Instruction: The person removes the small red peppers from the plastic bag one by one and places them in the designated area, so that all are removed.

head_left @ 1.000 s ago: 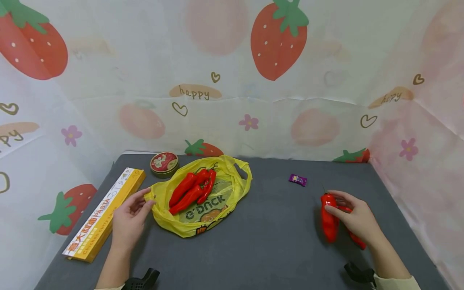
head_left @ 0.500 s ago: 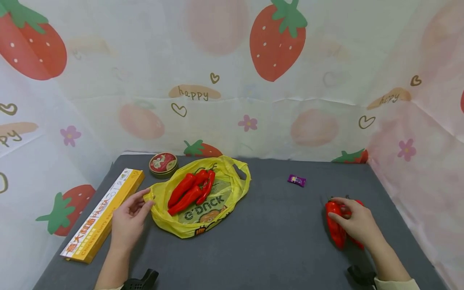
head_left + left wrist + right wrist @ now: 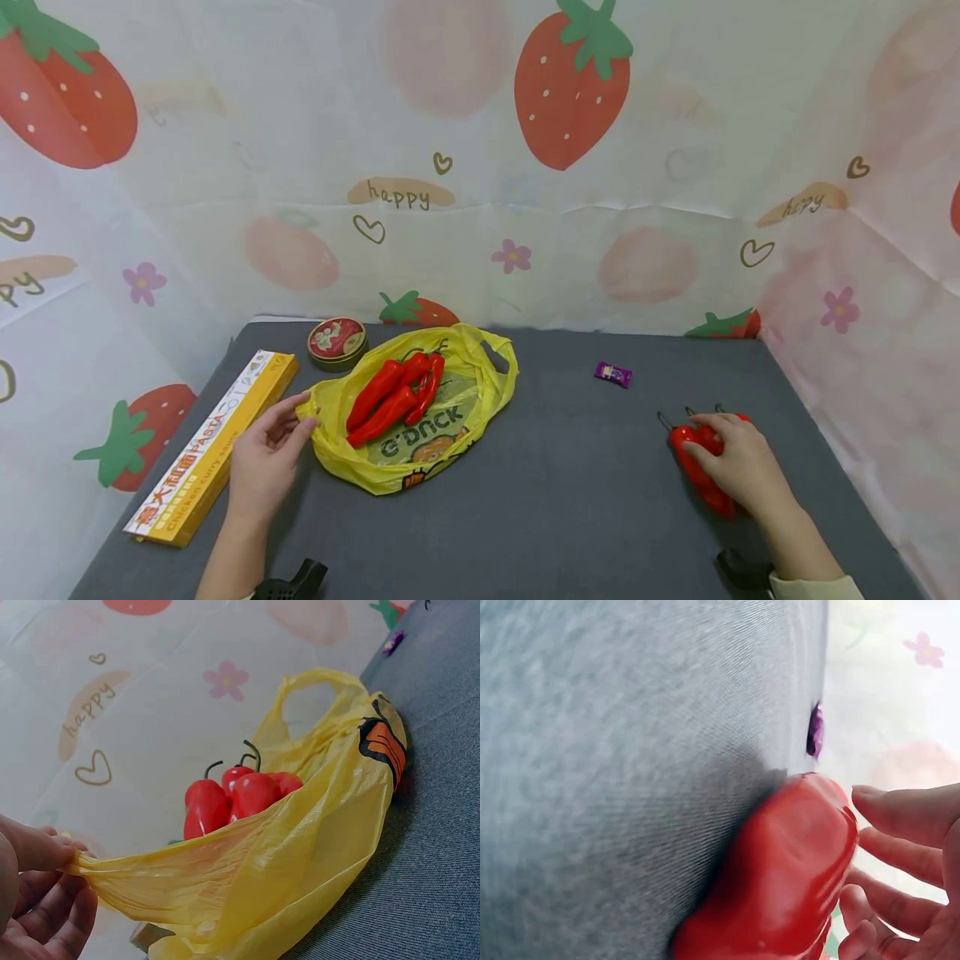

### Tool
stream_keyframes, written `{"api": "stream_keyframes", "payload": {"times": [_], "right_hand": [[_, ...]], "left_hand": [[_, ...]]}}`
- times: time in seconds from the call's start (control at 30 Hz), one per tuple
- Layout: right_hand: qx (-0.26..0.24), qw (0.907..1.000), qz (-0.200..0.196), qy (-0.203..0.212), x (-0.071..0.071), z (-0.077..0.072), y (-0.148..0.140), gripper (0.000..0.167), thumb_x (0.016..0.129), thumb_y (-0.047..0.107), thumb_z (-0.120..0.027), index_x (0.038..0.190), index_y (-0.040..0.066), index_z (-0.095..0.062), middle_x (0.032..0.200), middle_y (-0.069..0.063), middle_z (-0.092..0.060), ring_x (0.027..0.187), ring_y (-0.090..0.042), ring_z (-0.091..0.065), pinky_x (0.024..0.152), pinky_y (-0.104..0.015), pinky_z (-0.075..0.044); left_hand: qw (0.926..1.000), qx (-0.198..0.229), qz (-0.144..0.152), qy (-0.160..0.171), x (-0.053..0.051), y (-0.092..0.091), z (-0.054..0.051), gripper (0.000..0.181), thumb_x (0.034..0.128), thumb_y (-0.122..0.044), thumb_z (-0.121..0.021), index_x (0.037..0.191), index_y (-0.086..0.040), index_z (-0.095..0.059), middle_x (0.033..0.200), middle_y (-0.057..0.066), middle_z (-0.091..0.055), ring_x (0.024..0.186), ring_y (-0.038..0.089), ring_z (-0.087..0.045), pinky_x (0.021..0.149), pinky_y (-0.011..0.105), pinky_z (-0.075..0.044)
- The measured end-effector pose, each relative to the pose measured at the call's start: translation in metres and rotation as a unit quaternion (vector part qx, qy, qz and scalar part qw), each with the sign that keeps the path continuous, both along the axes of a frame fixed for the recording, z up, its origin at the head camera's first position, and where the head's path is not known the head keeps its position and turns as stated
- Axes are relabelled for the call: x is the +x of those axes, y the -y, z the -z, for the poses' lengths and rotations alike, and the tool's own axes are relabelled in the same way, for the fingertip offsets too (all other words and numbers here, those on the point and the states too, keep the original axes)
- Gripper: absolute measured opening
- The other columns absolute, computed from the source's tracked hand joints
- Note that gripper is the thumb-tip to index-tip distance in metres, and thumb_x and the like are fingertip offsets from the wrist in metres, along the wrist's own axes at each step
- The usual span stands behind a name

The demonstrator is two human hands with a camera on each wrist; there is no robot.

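My left hand (image 3: 264,462) pinches the left edge of a yellow plastic bag (image 3: 339,446) between thumb and fingers, drawing it taut in the left wrist view. Several red chili peppers (image 3: 378,390) lie in the bag's mouth, stems toward the back. At the right, my right hand (image 3: 750,471) is over a small group of red chili peppers on the table. The nearest red pepper (image 3: 787,862) lies on the cloth in the right wrist view, with thumb and fingers spread loosely beside it. The hand partly hides the other peppers.
A yellow and white pasta box (image 3: 213,450) lies along the left side. Behind the bag stands a round red-lidded tin (image 3: 337,344). A small purple wrapped candy (image 3: 613,374) lies toward the back right of the grey table (image 3: 555,500).
My right hand has lowered the held pepper onto the table beside the others and loosened its fingers, moving slightly right. My left hand keeps its pinch on the bag.
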State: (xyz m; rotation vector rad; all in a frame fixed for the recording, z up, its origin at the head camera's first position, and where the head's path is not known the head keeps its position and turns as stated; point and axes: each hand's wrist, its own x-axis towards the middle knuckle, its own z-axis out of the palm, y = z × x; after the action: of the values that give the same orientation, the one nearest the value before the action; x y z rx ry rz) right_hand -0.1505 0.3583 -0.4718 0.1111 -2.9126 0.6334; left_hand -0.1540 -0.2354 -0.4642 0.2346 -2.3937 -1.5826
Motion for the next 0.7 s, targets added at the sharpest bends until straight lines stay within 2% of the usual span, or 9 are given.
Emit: {"api": "stream_keyframes", "payload": {"times": [0.3, 0.4, 0.57, 0.7], "right_hand": [[-0.019, 0.9998, 0.001, 0.003, 0.0, -0.008, 0.007, 0.044, 0.088, 0.021, -0.078, 0.125, -0.001, -0.067, 0.127, -0.032, -0.061, 0.121, -0.053, -0.051, 0.097, -0.07, -0.042], [-0.033, 0.9994, 0.0, -0.005, 0.0, -0.013, 0.011, 0.043, 0.089, 0.021, -0.078, 0.125, 0.0, -0.067, 0.125, -0.028, -0.064, 0.114, -0.047, -0.057, 0.093, -0.067, -0.047], [-0.069, 0.9976, -0.003, -0.006, -0.001, -0.023, 0.025, 0.043, 0.09, 0.027, -0.078, 0.126, 0.004, -0.068, 0.116, -0.02, -0.069, 0.095, -0.03, -0.064, 0.08, -0.05, -0.056], [-0.1, 0.9949, -0.01, 0.007, -0.004, -0.032, 0.038, 0.045, 0.091, 0.032, -0.077, 0.128, 0.009, -0.067, 0.117, -0.015, -0.07, 0.093, -0.024, -0.066, 0.071, -0.032, -0.055]], "left_hand": [[1.0, -0.002, -0.002, 0.007, 0.0, 0.0, -0.001, 0.043, 0.0982, -0.032, -0.067, 0.139, -0.018, -0.062, 0.122, 0.003, -0.061, 0.099, 0.005, -0.056, 0.082, 0.005, -0.048], [1.0, -0.002, -0.003, 0.009, -0.001, 0.0, 0.0, 0.043, 0.0982, -0.032, -0.067, 0.139, -0.019, -0.062, 0.123, 0.004, -0.062, 0.099, 0.005, -0.056, 0.082, 0.005, -0.048], [1.0, -0.001, -0.002, 0.007, -0.002, 0.001, 0.001, 0.043, 0.0985, -0.031, -0.066, 0.139, -0.018, -0.062, 0.125, 0.003, -0.062, 0.099, 0.004, -0.056, 0.083, 0.005, -0.048], [1.0, 0.0, 0.001, 0.003, -0.001, 0.001, 0.002, 0.043, 0.0985, -0.029, -0.066, 0.139, -0.017, -0.061, 0.126, 0.004, -0.061, 0.099, 0.004, -0.056, 0.083, 0.004, -0.048]]}}
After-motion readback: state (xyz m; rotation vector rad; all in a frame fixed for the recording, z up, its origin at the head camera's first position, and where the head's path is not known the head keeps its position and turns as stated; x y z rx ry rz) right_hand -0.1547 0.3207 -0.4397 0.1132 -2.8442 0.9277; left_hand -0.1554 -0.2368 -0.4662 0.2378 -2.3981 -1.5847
